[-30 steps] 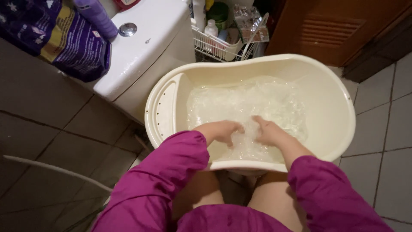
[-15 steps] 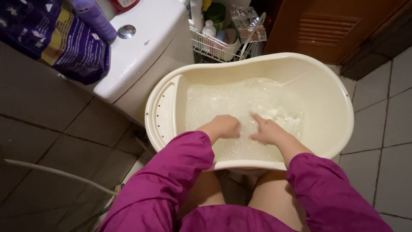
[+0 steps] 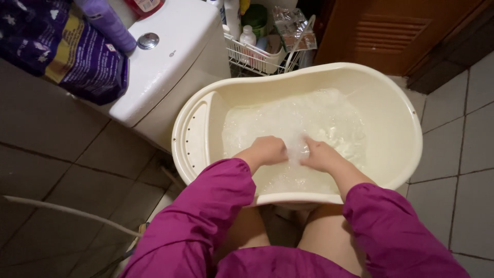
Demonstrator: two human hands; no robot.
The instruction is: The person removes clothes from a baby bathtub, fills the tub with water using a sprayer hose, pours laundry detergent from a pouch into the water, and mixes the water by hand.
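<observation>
Cream tub (image 3: 406, 139); grey tiled floor (image 3: 463, 170)

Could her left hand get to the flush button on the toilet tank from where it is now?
Probably yes. The left hand is in the soapy water of the cream tub, and the flush button sits uncovered on the white tank on that side, nothing between, though it looks a long stretch.

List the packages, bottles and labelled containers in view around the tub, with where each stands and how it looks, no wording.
Soft bag: top left, slumped beside the toilet tank; purple with a yellow panel.
Lavender bottle: lies tilted on the tank's left edge.
Small white bottle: in the white wire rack behind the cream tub.
Green container: behind that rack, round.
Clear wrapped pack: at the rack's right end, crinkled.
</observation>
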